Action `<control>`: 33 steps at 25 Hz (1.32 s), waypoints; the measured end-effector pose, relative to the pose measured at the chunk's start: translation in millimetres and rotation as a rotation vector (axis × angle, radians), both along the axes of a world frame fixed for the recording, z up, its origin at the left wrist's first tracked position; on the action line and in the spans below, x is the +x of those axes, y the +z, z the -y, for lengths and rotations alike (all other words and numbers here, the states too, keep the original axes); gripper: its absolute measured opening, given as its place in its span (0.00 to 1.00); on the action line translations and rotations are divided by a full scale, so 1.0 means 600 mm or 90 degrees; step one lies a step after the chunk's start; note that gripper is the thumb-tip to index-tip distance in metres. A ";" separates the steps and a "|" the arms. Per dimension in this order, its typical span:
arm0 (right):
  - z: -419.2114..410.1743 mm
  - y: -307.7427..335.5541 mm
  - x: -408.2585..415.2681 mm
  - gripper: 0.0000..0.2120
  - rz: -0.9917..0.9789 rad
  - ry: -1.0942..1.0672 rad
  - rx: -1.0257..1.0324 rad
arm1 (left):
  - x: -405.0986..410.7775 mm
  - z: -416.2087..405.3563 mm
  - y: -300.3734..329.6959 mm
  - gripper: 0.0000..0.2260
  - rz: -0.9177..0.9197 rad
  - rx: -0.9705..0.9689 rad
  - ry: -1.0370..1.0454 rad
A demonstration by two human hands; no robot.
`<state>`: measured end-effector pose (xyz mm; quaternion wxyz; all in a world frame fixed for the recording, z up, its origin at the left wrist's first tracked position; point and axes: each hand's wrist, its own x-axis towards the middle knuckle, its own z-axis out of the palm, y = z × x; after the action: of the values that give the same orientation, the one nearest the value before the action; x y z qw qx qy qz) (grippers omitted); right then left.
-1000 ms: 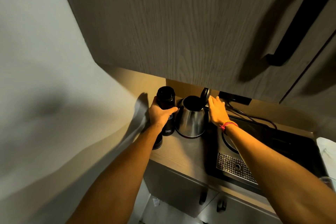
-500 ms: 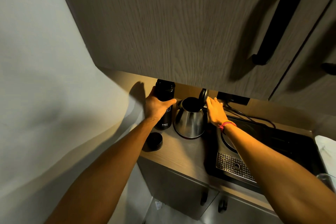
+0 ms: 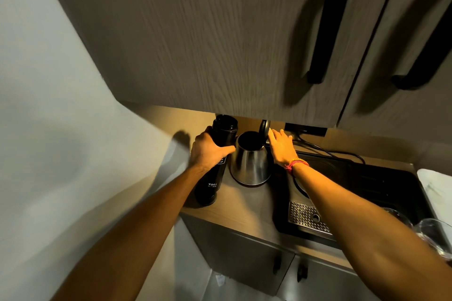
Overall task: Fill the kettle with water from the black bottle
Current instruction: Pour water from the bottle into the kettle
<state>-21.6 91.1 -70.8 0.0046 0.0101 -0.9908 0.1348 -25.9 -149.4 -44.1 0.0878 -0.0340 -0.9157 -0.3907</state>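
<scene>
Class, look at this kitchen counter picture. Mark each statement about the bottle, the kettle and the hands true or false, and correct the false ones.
1. The left hand grips the black bottle. True.
2. The kettle lid is closed. False: it stands open.
3. The right hand holds the bottle. False: it is by the kettle's lid.
4. The bottle stands left of the kettle. True.
5. A bracelet is on the right wrist. True.

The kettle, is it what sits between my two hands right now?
Yes. In the head view the open kettle stands between the left hand, which grips the black bottle, and the right hand at the raised lid.
</scene>
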 end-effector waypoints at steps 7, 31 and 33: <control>0.000 0.000 0.001 0.29 0.001 0.004 0.010 | -0.011 -0.015 0.006 0.31 0.060 -0.205 -0.048; -0.003 -0.004 -0.001 0.28 -0.013 0.008 0.015 | -0.034 -0.011 0.039 0.32 0.121 -0.390 -0.128; -0.002 -0.004 -0.001 0.28 -0.010 0.008 0.014 | -0.032 -0.009 0.040 0.32 0.125 -0.404 -0.137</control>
<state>-22.3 92.6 -73.3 0.0113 0.0177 -0.9921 0.1241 -44.9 -143.7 -20.0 -0.0571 -0.1185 -0.9867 -0.0951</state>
